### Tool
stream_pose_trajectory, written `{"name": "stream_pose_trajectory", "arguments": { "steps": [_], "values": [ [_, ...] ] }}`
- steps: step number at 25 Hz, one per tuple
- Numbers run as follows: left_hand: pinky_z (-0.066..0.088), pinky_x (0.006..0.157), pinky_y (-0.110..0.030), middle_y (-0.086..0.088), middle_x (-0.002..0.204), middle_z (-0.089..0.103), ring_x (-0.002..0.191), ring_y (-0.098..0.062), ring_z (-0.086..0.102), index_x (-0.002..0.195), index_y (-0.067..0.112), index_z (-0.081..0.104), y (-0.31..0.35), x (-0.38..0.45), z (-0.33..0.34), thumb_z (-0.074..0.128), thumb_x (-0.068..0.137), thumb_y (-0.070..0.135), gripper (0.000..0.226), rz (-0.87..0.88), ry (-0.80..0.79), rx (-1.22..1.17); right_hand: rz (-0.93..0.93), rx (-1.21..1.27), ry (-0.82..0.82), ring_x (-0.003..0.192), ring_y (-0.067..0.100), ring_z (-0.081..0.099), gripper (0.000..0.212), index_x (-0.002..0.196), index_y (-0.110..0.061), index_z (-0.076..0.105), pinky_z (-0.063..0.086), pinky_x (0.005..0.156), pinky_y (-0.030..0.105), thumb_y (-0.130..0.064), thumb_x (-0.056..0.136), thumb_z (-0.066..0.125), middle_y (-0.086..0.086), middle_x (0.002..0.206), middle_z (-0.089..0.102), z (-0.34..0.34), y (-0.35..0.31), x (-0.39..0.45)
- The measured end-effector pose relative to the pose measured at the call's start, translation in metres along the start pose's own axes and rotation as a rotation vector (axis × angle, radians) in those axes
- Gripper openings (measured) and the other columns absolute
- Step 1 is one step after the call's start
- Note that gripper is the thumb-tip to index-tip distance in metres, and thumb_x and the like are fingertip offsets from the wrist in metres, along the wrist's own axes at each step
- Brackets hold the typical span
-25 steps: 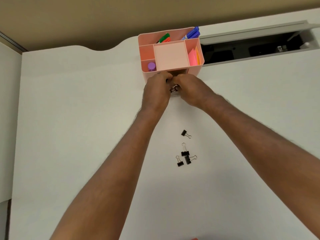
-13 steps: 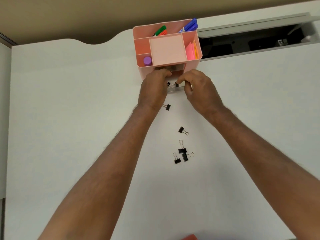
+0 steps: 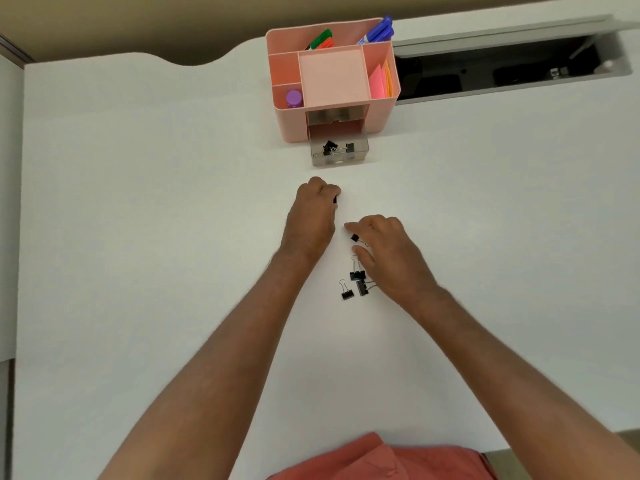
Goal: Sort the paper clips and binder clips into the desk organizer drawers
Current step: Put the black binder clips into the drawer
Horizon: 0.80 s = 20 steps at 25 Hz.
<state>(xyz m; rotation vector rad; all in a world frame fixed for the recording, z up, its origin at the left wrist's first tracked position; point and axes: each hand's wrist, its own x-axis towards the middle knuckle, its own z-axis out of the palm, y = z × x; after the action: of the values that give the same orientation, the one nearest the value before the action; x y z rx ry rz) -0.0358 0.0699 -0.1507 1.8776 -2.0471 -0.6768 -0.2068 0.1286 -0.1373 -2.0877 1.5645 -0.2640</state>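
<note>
The pink desk organizer [image 3: 294,128] stands at the far middle of the white desk. Its clear lower drawer [image 3: 360,157] is pulled out toward me and holds a few black binder clips [image 3: 329,147]. My left hand [image 3: 311,220] rests curled on the desk in front of the drawer, with a black binder clip [image 3: 335,200] showing at its fingertips. My right hand [image 3: 388,251] hovers just to the right, forefinger and thumb spread around a loose binder clip [image 3: 354,238]. Three more binder clips [image 3: 347,294] lie in a cluster under and beside that hand. No paper clips are visible.
The organizer's top compartments hold markers [image 3: 379,31], pink and orange sticky notes [image 3: 379,83] and a purple-capped item [image 3: 294,98]. An open cable tray slot [image 3: 502,71] runs along the desk's back right. My red-clothed body [image 3: 381,459] is at the near edge.
Both hands have pulled back from the drawer toward me, leaving clips inside it. My left hand has closed over the clip that lay beside it, and my right hand has reached the nearest loose clip.
</note>
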Motion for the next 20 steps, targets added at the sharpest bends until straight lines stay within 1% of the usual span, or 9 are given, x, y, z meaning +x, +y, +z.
{"name": "stream_pose_trajectory", "arguments": {
  "steps": [3,6,9,11,12,13,15,17,20],
  "values": [
    [0.052,0.086,-0.040,-0.009,0.114,0.057,0.106,-0.026,0.054,0.115,0.008,0.064,0.006,0.000,-0.002,0.060,0.095,0.007,0.020,-0.057,-0.021,-0.027,0.056,0.003,-0.009,0.108,0.017,0.050,0.021,0.116,-0.023,0.069,0.055,0.075,0.040,-0.016,0.097,0.062,-0.006,0.112,0.059,-0.005,-0.003,0.001],
    [0.050,0.075,-0.035,-0.004,0.103,0.060,0.095,-0.022,0.055,0.102,0.013,0.060,0.013,-0.011,-0.012,0.063,0.091,0.011,0.012,-0.088,-0.005,-0.084,0.097,0.064,-0.034,0.098,0.015,0.054,0.014,0.104,-0.023,0.068,0.052,0.077,0.033,-0.018,0.091,0.066,-0.004,0.104,0.057,-0.015,-0.003,0.007],
    [0.046,0.063,-0.029,0.000,0.085,0.063,0.073,-0.015,0.056,0.094,0.016,0.055,0.017,-0.043,-0.013,0.057,0.089,0.009,0.010,-0.271,0.000,-0.349,0.333,0.401,-0.033,0.079,0.010,0.060,0.009,0.093,-0.020,0.064,0.050,0.071,0.019,-0.017,0.085,0.066,-0.005,0.092,0.059,-0.023,-0.003,0.001],
    [0.046,0.062,-0.027,0.002,0.079,0.062,0.066,-0.012,0.054,0.092,0.019,0.057,0.023,-0.067,-0.009,0.053,0.088,0.006,0.013,-0.413,-0.024,-0.554,0.547,0.748,-0.025,0.076,0.014,0.064,0.006,0.091,-0.010,0.062,0.056,0.072,0.024,-0.015,0.088,0.060,-0.001,0.084,0.065,-0.025,0.001,-0.009],
    [0.046,0.062,-0.025,0.003,0.078,0.060,0.065,-0.010,0.053,0.091,0.020,0.058,0.026,-0.079,-0.006,0.052,0.088,0.006,0.016,-0.443,-0.046,-0.602,0.611,0.845,-0.023,0.076,0.017,0.064,0.008,0.091,-0.008,0.061,0.057,0.072,0.029,-0.015,0.090,0.057,0.001,0.083,0.066,-0.025,0.003,-0.015],
    [0.045,0.061,-0.021,0.005,0.078,0.059,0.063,-0.006,0.051,0.092,0.020,0.059,0.028,-0.091,-0.004,0.051,0.088,0.005,0.018,-0.446,-0.075,-0.615,0.636,0.860,-0.030,0.076,0.018,0.063,0.009,0.090,-0.009,0.062,0.056,0.072,0.031,-0.015,0.090,0.056,0.001,0.082,0.066,-0.024,0.005,-0.022],
    [0.041,0.059,-0.014,0.006,0.081,0.058,0.062,-0.001,0.048,0.097,0.022,0.062,0.031,-0.113,-0.001,0.054,0.089,0.006,0.019,-0.400,-0.120,-0.572,0.584,0.743,-0.053,0.074,0.012,0.057,0.004,0.091,-0.017,0.063,0.050,0.071,0.026,-0.020,0.088,0.064,-0.003,0.084,0.064,-0.018,0.004,-0.038],
    [0.040,0.067,-0.012,0.007,0.091,0.056,0.071,0.000,0.050,0.106,0.022,0.062,0.030,-0.131,0.005,0.065,0.088,0.011,0.022,-0.317,-0.140,-0.499,0.471,0.564,-0.086,0.076,0.005,0.053,0.020,0.097,-0.023,0.063,0.044,0.072,0.018,-0.027,0.084,0.077,-0.007,0.092,0.058,-0.007,0.002,-0.055],
    [0.043,0.079,-0.017,0.008,0.102,0.050,0.089,-0.005,0.049,0.114,0.019,0.059,0.033,-0.146,0.014,0.075,0.087,0.018,0.031,-0.215,-0.141,-0.344,0.335,0.401,-0.042,0.084,0.002,0.050,0.036,0.105,-0.024,0.059,0.042,0.074,0.016,-0.030,0.080,0.084,-0.009,0.098,0.049,0.006,0.000,-0.071]
  ]
}}
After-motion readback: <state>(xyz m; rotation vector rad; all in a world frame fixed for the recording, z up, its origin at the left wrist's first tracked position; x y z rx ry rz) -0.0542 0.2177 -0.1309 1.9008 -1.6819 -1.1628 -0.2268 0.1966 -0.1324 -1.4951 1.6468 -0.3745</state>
